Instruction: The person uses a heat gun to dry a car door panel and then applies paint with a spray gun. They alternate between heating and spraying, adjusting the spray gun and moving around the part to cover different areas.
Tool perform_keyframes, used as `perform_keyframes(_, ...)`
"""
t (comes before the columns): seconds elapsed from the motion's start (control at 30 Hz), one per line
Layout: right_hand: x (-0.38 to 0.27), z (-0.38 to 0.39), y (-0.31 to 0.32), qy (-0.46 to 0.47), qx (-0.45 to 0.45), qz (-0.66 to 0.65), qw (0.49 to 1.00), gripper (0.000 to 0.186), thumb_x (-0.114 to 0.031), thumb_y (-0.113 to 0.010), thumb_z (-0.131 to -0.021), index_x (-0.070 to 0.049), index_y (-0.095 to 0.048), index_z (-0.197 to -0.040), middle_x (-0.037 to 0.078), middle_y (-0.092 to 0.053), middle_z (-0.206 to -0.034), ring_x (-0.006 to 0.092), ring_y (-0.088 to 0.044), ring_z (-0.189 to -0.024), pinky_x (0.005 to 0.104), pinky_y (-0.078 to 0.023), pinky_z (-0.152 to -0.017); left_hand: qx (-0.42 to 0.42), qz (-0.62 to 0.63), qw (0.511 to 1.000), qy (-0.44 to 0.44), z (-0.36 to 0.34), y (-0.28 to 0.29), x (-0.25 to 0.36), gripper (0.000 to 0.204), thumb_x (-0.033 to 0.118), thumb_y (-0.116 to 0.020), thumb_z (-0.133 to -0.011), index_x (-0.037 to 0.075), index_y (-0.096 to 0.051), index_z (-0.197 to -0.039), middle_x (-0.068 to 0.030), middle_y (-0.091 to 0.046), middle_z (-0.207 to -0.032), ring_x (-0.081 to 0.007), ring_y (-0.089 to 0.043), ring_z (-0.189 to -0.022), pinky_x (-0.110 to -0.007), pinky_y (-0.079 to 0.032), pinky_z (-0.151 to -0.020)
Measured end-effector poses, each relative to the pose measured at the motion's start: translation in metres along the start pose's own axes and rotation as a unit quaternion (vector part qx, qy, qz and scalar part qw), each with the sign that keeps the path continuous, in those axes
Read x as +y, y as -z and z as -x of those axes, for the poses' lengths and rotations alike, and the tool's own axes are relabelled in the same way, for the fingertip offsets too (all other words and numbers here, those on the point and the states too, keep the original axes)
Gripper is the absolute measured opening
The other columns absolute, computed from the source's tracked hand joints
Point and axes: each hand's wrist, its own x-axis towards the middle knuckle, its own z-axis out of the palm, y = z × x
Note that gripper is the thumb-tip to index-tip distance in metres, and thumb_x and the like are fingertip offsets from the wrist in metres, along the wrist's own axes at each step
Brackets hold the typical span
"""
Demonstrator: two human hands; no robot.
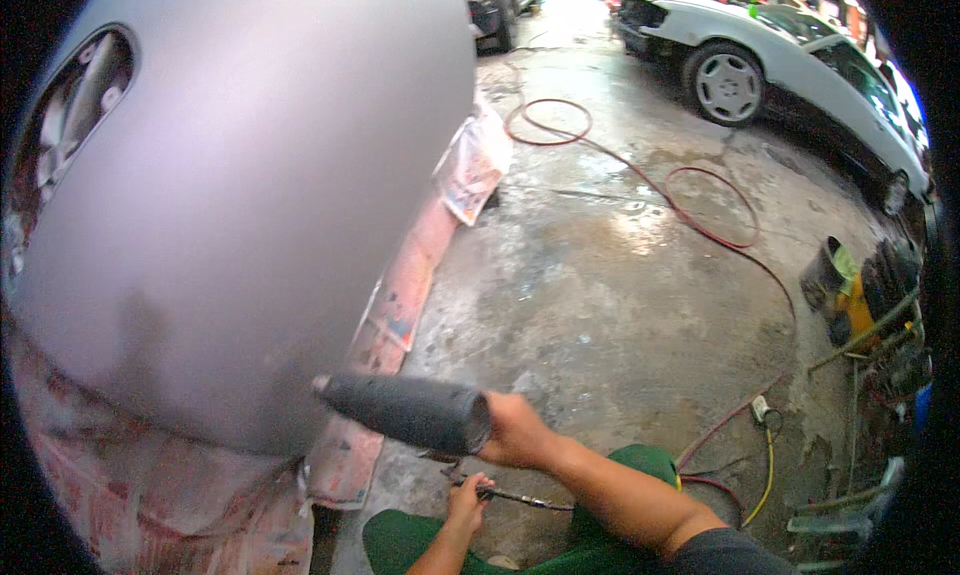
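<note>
My right hand (pixel 513 432) is closed round the wide end of a black tapered bottle-like thing (pixel 405 412). Its narrow tip points left, in front of the lower edge of a grey car body panel (pixel 250 205); I cannot tell whether it touches. Below it, my left hand (pixel 466 502) grips a dark air-hose fitting (pixel 486 492), with a thin hose running right from it toward my knee. At the panel's left is an oval opening (pixel 85 105) with bare metal inside. Reddish-stained masking paper (pixel 405 285) runs along the panel's right and lower edges.
A red hose (pixel 690 220) loops over the wet-looking concrete floor (pixel 580 295). A white car (pixel 790 65) stands at the far right. Along the right side lie a dark bucket (pixel 826 273), poles and clutter. A yellow cord (pixel 768 475) runs from a white plug.
</note>
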Motion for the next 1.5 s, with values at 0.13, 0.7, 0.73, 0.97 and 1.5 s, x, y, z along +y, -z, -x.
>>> perform_keyframes(0.13,-0.006,0.002,-0.007,0.038,-0.049,-0.039,0.997,0.038,-0.02,-0.075,-0.075,-0.006,-0.058,-0.106,0.018,-0.065,-0.092,0.0407,-0.065,-0.088,0.045,-0.053,-0.074,-0.022,0.008,1.0,0.01,-0.015,0.009,-0.005,0.022,0.024,-0.066,-0.087,0.008,-0.062,-0.102,-0.0091,-0.067,-0.095,-0.0214,-0.062,-0.091,-0.039,-0.046,-0.075)
perform_keyframes(0.7,-0.017,0.014,0.0,0.01,0.058,-0.05,0.997,0.043,-0.02,-0.071,-0.078,-0.008,-0.055,-0.116,0.019,-0.066,-0.095,0.0429,-0.064,-0.09,0.0482,-0.051,-0.075,-0.042,0.023,0.999,0.003,0.035,-0.037,0.023,0.031,0.019,-0.052,-0.097,0.011,-0.046,-0.068,-0.0035,-0.049,-0.063,-0.0203,-0.049,-0.063,-0.039,-0.045,-0.066)
perform_keyframes(0.73,-0.018,0.015,0.001,0.006,0.062,-0.06,0.996,0.043,-0.02,-0.071,-0.078,-0.008,-0.055,-0.116,0.019,-0.066,-0.095,0.0429,-0.064,-0.09,0.048,-0.051,-0.075,-0.037,0.026,0.999,0.004,0.036,-0.038,0.024,0.03,0.019,-0.052,-0.097,0.011,-0.047,-0.068,-0.0038,-0.05,-0.063,-0.0205,-0.05,-0.063,-0.04,-0.046,-0.066)
perform_keyframes(0.97,-0.03,0.014,0.004,0.02,-0.053,-0.047,0.997,0.043,-0.04,-0.073,-0.086,-0.013,-0.056,-0.115,0.019,-0.065,-0.097,0.0347,-0.064,-0.087,0.0454,-0.049,-0.073,-0.031,0.017,0.999,0.014,0.059,-0.051,0.033,0.03,0.013,-0.051,-0.095,0.012,-0.044,-0.066,-0.0028,-0.044,-0.059,-0.0196,-0.046,-0.057,-0.038,-0.047,-0.062)
perform_keyframes(1.5,-0.01,0.011,-0.01,-0.003,-0.003,-0.099,0.995,0.035,-0.019,-0.072,-0.076,-0.006,-0.057,-0.105,0.02,-0.065,-0.092,0.0433,-0.063,-0.088,0.0465,-0.051,-0.072,-0.053,0.047,0.997,0.039,-0.001,0.005,0.01,0.011,0.014,-0.057,-0.086,0.004,-0.059,-0.09,-0.0099,-0.064,-0.093,-0.0246,-0.06,-0.09,-0.044,-0.048,-0.086)
